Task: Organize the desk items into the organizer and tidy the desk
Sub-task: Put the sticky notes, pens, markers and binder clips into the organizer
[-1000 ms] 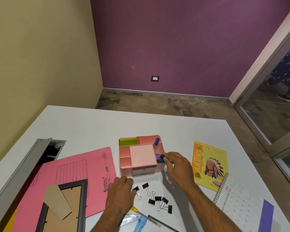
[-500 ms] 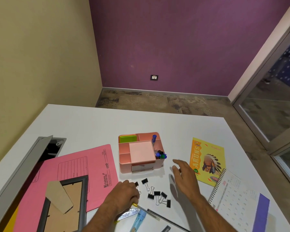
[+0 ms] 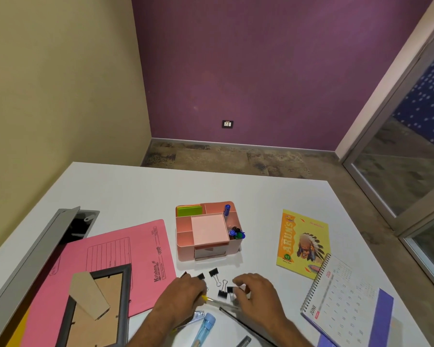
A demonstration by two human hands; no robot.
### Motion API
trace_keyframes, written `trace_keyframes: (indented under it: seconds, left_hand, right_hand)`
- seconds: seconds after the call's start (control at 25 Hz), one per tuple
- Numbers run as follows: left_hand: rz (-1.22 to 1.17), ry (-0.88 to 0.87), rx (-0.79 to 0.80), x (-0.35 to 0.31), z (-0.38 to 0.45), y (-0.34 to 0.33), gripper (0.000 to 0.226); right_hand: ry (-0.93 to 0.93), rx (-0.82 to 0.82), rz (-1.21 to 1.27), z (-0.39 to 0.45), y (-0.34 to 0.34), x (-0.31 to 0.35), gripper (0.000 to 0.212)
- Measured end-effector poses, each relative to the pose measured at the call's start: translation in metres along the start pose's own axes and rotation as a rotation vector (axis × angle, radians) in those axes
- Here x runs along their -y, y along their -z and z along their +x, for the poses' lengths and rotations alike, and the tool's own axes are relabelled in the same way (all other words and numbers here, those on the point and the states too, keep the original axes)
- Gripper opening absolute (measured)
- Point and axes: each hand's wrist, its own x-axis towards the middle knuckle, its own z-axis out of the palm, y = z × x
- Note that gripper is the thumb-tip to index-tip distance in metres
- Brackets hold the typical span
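Observation:
The pink organizer point(image 3: 184, 242) stands mid-desk and holds green sticky notes point(image 3: 189, 211), a pink notepad point(image 3: 209, 229), a blue marker point(image 3: 226, 210) and several pens point(image 3: 236, 234). In front of it, black binder clips point(image 3: 214, 272) lie scattered on the white desk point(image 3: 140, 194). My left hand point(image 3: 183, 295) is curled over the left clips, and two of them poke out at its fingertips. My right hand point(image 3: 259, 295) is bent over the right clips, with thumb and fingers around one. A clear pen with a yellow end point(image 3: 212, 300) lies under both hands.
A pink folder point(image 3: 125, 254) with a face-down photo frame point(image 3: 98, 304) on it lies left, beside an open grey cable hatch point(image 3: 78, 226). A yellow book point(image 3: 301, 242) and a spiral calendar point(image 3: 346, 304) lie right. A blue tube point(image 3: 206, 326), a metal clipper point(image 3: 198, 316) and a black pen point(image 3: 246, 326) lie near me.
My right hand left the organizer's pen compartment and came back down to the binder clips. My left hand shifted right onto the left clips. The camera tilted slightly.

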Motion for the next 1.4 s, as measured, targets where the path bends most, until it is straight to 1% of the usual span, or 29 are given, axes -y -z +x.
trace_keyframes:
  seconds: [0.08,0.16,0.28,0.32,0.4,0.44,0.48,0.52,0.56,0.64,0.72,0.76,0.88,1.0,1.16,1.2,1.32,1.4]
  left_hand:
    - [-0.18,0.0,-0.066,-0.001,0.002,0.007,0.008]
    - [-0.336,-0.015,-0.116,-0.006,0.008,0.014,0.01]
    - [-0.533,-0.042,-0.224,-0.019,0.013,0.025,0.012]
    - [-0.603,-0.009,-0.273,-0.024,0.014,0.027,0.014]
    - [-0.744,0.138,-0.365,-0.032,0.015,0.027,0.028]
    - [-0.793,0.217,-0.383,-0.036,0.014,0.024,0.034]
    - [-0.778,0.272,-0.368,-0.039,0.013,0.021,0.035]
    - [-0.681,0.284,-0.314,-0.04,0.011,0.016,0.031]
    - [-0.533,0.258,-0.23,-0.041,0.009,0.01,0.026]
    - [-0.269,0.127,-0.059,-0.043,0.006,0.001,0.023]
    - [-0.082,-0.04,0.051,-0.042,0.009,-0.01,0.03]
    - [-0.001,-0.091,0.095,-0.043,0.012,-0.015,0.032]
    - [0.147,-0.147,0.172,-0.048,0.02,-0.027,0.032]
    - [0.24,-0.168,0.19,-0.047,0.024,-0.039,0.026]
    - [0.284,-0.169,0.169,-0.043,0.029,-0.05,0.022]
    - [0.291,-0.173,0.167,-0.043,0.03,-0.051,0.021]
    - [0.283,-0.169,0.191,-0.043,0.034,-0.05,0.022]
    - [0.266,-0.169,0.213,-0.043,0.035,-0.049,0.024]
  right_hand:
    - [0.055,0.078,-0.043,0.001,0.0,0.018,0.037]
    - [0.098,0.106,-0.066,0.004,0.001,0.034,0.042]
    - [0.116,0.045,-0.036,0.012,0.004,0.047,0.034]
    - [0.098,0.014,-0.015,0.014,0.007,0.048,0.033]
    - [0.08,-0.037,0.002,0.018,0.016,0.046,0.035]
    - [0.087,-0.065,0.021,0.02,0.023,0.045,0.037]
    - [0.11,-0.104,0.068,0.021,0.032,0.043,0.039]
    - [0.14,-0.154,0.136,0.024,0.042,0.043,0.042]
    - [0.175,-0.222,0.201,0.028,0.053,0.043,0.047]
    - [0.242,-0.394,0.256,0.045,0.073,0.046,0.05]
    - [0.274,-0.555,0.267,0.069,0.093,0.056,0.042]
    - [0.281,-0.621,0.278,0.082,0.101,0.062,0.037]
    - [0.202,-0.732,0.341,0.118,0.113,0.071,0.028]
    - [0.085,-0.726,0.345,0.143,0.108,0.065,0.025]
    - [-0.034,-0.539,0.255,0.151,0.083,0.052,0.027]
    - [-0.06,-0.514,0.255,0.151,0.079,0.051,0.029]
    - [-0.118,-0.527,0.271,0.155,0.078,0.052,0.032]
    - [-0.12,-0.531,0.265,0.16,0.079,0.052,0.03]
